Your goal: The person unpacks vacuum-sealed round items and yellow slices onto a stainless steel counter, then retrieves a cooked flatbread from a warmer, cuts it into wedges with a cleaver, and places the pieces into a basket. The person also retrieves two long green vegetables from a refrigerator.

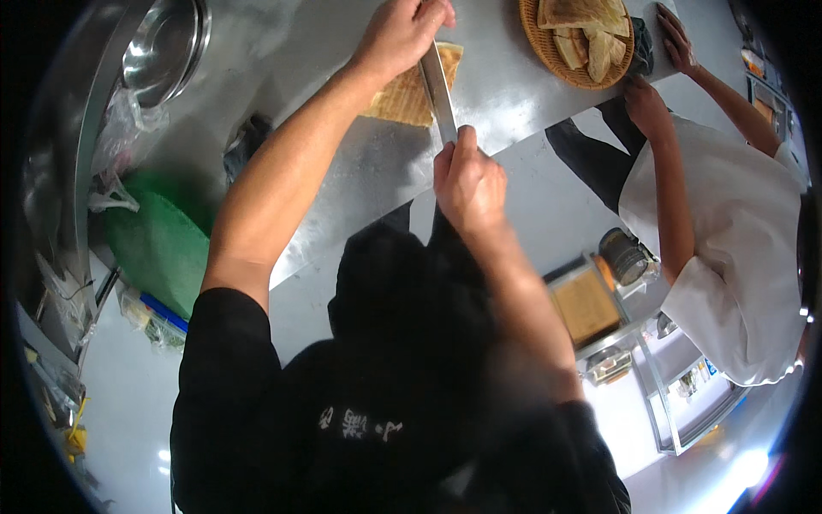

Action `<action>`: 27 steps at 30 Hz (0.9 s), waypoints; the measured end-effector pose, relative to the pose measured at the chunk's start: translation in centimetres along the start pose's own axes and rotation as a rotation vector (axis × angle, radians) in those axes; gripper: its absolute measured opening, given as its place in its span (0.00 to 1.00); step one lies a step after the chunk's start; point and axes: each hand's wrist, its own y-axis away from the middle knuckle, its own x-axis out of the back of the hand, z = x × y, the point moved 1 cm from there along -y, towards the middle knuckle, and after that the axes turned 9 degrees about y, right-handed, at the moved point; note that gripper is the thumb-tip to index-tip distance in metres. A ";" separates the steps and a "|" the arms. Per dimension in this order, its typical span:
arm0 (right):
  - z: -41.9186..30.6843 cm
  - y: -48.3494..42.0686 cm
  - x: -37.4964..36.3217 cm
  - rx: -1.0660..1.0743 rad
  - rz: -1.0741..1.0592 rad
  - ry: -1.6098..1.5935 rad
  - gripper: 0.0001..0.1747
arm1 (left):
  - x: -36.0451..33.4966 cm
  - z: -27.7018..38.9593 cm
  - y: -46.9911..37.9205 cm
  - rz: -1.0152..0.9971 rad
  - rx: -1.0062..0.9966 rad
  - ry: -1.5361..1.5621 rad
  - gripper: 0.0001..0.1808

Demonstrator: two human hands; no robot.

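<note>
A browned, ridged piece of flatbread [401,99] lies on the stainless steel table [507,80]. Across it runs the long metal blade of a knife [439,90]. My right hand [474,180] is closed around the knife's near end, by the table's front edge; the handle is hidden in the fingers. At the blade's far end is my left hand [404,32], with its fingers curled at the back of the blade; whether they pinch the blade or press on it cannot be told.
A wicker basket [536,61] of flatbread pieces [594,45] stands at the back right, beside a dark cloth [641,48] and a co-worker in white [725,225]. Metal bowls [160,51], a plastic bag [128,128], another dark cloth [247,144] and a round green board [157,238] are at the left.
</note>
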 end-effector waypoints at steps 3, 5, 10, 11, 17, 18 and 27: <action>-1.7 0.7 3.4 0.035 -0.015 0.012 0.09 | 1.2 4.0 0.9 0.060 -0.092 -0.010 0.14; -2.4 0.7 4.2 0.064 -0.072 0.050 0.08 | 2.1 4.4 1.8 0.102 -0.140 0.030 0.15; -1.2 -0.1 1.7 0.105 -0.163 0.136 0.08 | 3.4 -0.5 2.9 0.226 -0.080 0.088 0.17; -1.0 -0.2 1.4 0.130 -0.161 0.148 0.08 | 3.4 -1.4 3.0 0.225 -0.083 0.102 0.17; 1.8 0.4 -2.3 0.242 -0.030 0.102 0.08 | 2.4 -2.1 4.4 0.225 -0.103 0.190 0.18; 1.1 0.8 -1.7 0.212 -0.055 0.180 0.09 | 2.7 -1.5 4.6 0.179 -0.148 0.104 0.17; -0.4 -1.5 4.9 0.311 -0.147 0.171 0.09 | 4.7 3.4 4.8 0.237 -0.142 0.135 0.18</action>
